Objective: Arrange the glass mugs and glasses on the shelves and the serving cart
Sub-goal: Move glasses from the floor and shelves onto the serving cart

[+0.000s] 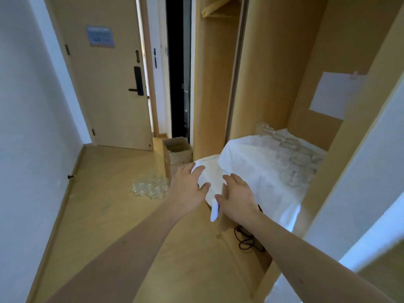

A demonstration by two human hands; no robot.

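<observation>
Both hands, left hand [188, 189] and right hand [238, 196], fingers spread, reach over white cloth [251, 162] beside wooden floor [105, 204].

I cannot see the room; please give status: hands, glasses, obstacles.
Left hand and right hand open, empty. Glasses on clothed shelf, more glasses on floor. Cardboard box beside those.

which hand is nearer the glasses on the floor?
Left. The left hand hovers just right of the floor glasses; the right hand is further right, over the white cloth.
</observation>
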